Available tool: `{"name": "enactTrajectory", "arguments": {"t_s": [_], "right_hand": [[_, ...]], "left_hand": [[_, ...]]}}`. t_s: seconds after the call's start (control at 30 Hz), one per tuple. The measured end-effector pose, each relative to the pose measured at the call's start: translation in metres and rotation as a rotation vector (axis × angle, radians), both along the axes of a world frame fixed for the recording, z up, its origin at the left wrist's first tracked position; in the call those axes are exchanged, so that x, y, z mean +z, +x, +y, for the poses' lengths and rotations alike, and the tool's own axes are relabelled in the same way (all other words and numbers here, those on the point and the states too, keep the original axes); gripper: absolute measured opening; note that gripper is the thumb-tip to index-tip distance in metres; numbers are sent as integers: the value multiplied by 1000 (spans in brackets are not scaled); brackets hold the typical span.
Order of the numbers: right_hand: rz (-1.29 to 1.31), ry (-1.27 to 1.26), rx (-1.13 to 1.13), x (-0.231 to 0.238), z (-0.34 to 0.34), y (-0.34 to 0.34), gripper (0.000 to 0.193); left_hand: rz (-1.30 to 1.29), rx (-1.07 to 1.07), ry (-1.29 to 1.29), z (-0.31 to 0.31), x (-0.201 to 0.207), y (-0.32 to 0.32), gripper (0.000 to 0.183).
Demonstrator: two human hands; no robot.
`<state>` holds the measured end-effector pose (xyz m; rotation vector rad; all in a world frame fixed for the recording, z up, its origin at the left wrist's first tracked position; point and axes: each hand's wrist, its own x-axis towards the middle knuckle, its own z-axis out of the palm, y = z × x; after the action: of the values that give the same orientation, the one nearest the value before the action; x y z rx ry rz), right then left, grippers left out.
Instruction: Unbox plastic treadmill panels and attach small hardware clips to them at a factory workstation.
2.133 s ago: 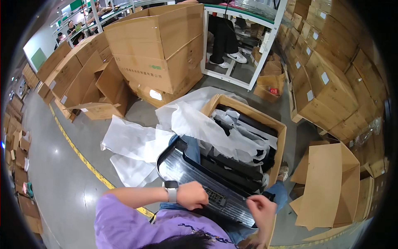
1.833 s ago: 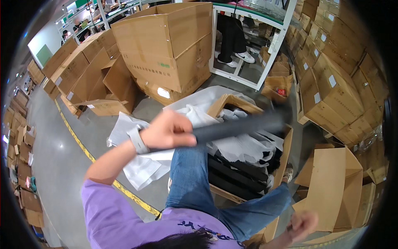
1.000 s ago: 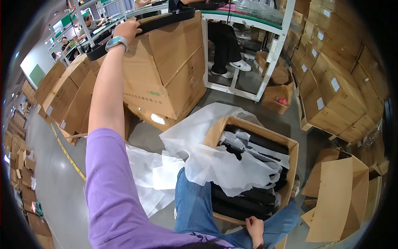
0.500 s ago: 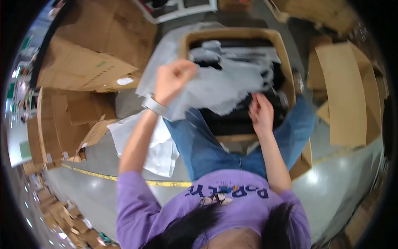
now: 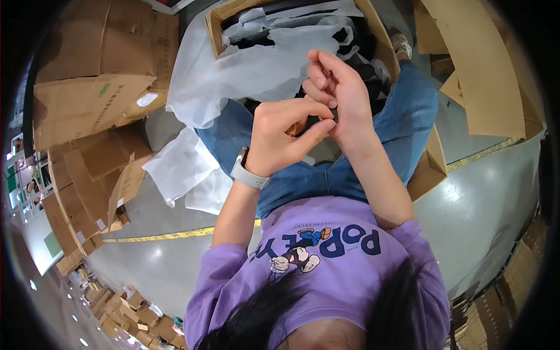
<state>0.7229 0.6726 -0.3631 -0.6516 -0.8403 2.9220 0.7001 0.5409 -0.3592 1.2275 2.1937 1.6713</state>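
My left hand (image 5: 289, 131), with a pale-banded watch (image 5: 251, 172) on its wrist, pinches thumb and forefinger together against the base of my right palm. Whatever lies between those fingertips is too small to make out. My right hand (image 5: 347, 96) is turned palm inward, its fingers loosely bent and somewhat apart, with nothing visible in them. Both hands are over my lap, in front of an open cardboard box (image 5: 382, 41). Dark items fill the box, partly covered by a thin white packing sheet (image 5: 262, 73) that hangs over its left side.
Another white sheet (image 5: 186, 169) lies on the floor to the left. Large cartons (image 5: 93, 105) stand beyond it, one with open flaps. At right is an open carton (image 5: 484, 76). Yellow tape (image 5: 175, 235) runs across the grey floor. Smaller boxes (image 5: 137, 312) are heaped at lower left.
My hands have come away from the white sheet and the box and met in front of my body. The view has shifted, so the box now appears higher.
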Motion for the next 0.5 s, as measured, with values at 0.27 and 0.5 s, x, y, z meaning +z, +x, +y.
{"name": "enactTrajectory", "arguments": {"t_s": [0.27,0.5], "right_hand": [[128,46,-19,0,2,23,18],[92,292,-82,-4,3,38,25]], "left_hand": [[-183,299,-23,8,1,38,4],[-588,346,264,11,-4,44,5]]}}
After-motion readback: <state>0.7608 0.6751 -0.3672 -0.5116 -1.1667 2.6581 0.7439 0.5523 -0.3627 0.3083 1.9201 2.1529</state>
